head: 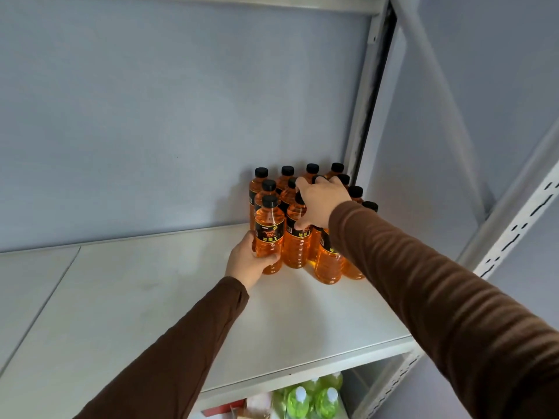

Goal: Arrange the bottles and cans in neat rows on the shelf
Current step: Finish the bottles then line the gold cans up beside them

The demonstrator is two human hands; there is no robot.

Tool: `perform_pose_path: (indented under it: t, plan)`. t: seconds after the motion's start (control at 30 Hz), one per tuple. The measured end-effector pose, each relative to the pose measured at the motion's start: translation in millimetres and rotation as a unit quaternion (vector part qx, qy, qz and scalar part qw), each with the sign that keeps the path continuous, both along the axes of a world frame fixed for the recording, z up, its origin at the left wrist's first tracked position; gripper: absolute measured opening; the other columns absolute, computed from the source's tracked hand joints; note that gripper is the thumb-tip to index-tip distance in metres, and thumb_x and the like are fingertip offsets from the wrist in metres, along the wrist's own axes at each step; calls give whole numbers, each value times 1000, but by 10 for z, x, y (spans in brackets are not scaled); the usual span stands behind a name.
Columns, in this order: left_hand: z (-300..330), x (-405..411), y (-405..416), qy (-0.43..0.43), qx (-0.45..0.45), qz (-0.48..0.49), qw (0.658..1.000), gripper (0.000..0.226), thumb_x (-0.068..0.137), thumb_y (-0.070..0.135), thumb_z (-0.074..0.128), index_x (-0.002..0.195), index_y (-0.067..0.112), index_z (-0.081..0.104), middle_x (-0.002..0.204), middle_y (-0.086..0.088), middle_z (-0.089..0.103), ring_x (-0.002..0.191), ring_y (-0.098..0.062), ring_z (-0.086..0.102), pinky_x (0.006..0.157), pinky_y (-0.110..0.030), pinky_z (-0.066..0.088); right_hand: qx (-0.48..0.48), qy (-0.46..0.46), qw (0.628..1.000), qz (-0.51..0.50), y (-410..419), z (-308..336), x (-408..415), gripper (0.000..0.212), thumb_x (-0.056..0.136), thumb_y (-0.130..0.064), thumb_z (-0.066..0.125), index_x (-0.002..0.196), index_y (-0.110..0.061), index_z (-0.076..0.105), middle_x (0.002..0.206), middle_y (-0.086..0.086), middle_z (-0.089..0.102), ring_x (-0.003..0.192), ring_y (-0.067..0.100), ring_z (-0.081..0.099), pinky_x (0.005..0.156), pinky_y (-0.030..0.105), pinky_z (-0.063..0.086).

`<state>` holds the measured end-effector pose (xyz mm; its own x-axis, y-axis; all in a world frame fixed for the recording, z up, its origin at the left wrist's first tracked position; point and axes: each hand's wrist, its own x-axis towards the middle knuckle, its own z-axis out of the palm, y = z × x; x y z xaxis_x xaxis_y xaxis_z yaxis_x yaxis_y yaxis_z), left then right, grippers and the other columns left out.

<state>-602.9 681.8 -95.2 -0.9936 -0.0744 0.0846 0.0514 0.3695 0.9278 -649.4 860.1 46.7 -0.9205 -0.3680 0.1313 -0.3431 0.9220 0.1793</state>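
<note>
**Front-left bottle in left-hand grip, cluster packed at shelf's right rear**

Nearest: two brown sleeves enter from the bottom edge, left sleeve (pixel 169 352) heading toward 1 o'clock, right sleeve (pixel 438 285) heading toward 10 o'clock. Both converge on the same group.

Mid: left hand (pixel 246 261) wraps the lower body of the front-left bottle (pixel 269 237), thumb on the near left side, fingers curled round its base. Bottle stands upright, long axis vertical, base on or just at the shelf board (pixel 151 297); contact not resolved. It sits at about 9 o'clock from the front-middle bottle (pixel 298 240), close beside it, possibly touching.

Right hand (pixel 322 201) comes down from above on the front-middle bottle. Palm covers its cap, thumb runs down the shoulder, fingers spread over the caps behind. Whether it grips or merely steadies: cannot tell.

Far: remaining orange bottles (pixel 287 176), black caps, upright, stand in rough rows toward 12 o'clock, against the back panel (pixel 151 116) and the right upright post (pixel 366 116). Row spacing uneven at front right.

Judgement: the left hand is the nearer one to the open left stretch of shelf. Any alignment of the held bottle turns on its small offset from its 3 o'clock neighbour.

Below the shelf, green bottles (pixel 311 397) show on a lower level.
</note>
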Motion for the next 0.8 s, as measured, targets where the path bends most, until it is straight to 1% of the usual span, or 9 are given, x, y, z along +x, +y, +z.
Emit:
perform_pose_path:
  t: [0.1,0.2,0.27,0.47,0.57,0.63,0.7,0.8]
  plan:
    - [-11,-34,4,0,-15,2,1000,62,79,37,80,133,25,50,128,4,63,120,-19,57,107,-46,45,5,-1,1000,-3,21,1,-25,93,70,-58,77,139,-14,34,121,11,64,122,33,49,103,49,33]
    - [-24,-60,10,13,-57,19,998,64,77,39,81,131,24,51,122,3,56,117,-19,56,104,-41,46,3,-3,1000,-8,22,-4,-27,95,70,-59,77,141,-14,34,123,12,63,123,34,49,104,49,33]
    - [-29,-70,11,15,-70,23,997,64,76,40,81,130,23,51,120,3,53,117,-19,55,103,-40,47,-1,-1,1000,-12,13,-12,-18,95,69,-59,78,140,-14,34,123,12,63,123,34,49,105,49,33]
    - [-16,-68,19,15,-104,15,994,67,77,41,80,133,24,47,126,1,56,121,-22,56,104,-45,47,0,7,1000,-24,0,-20,26,93,70,-59,77,140,-13,35,122,12,64,124,34,50,107,50,31]
    - [1,-43,-2,22,-161,3,987,70,77,46,79,134,24,45,131,-1,57,121,-23,57,103,-43,48,-1,10,1000,-28,-5,-35,52,93,71,-59,77,141,-13,35,123,12,65,125,34,49,108,50,30]
    - [8,-24,-42,25,-215,-5,976,70,76,51,78,132,23,46,129,-2,58,119,-23,58,101,-41,49,-5,9,999,-32,-6,-42,71,93,71,-59,77,141,-14,34,123,12,64,125,34,49,108,51,31]
    - [10,4,-102,26,-286,-18,958,70,76,56,75,130,21,48,127,-4,57,118,-24,57,99,-39,49,-11,10,999,-32,-3,-51,90,93,71,-59,77,141,-15,35,123,11,65,125,34,49,107,51,31]
    - [16,80,-227,44,-382,-31,923,71,81,57,69,137,20,44,134,-3,53,124,-22,49,100,-36,46,-18,12,999,-33,4,-59,116,92,72,-59,76,141,-15,35,124,11,64,126,34,48,107,51,31]
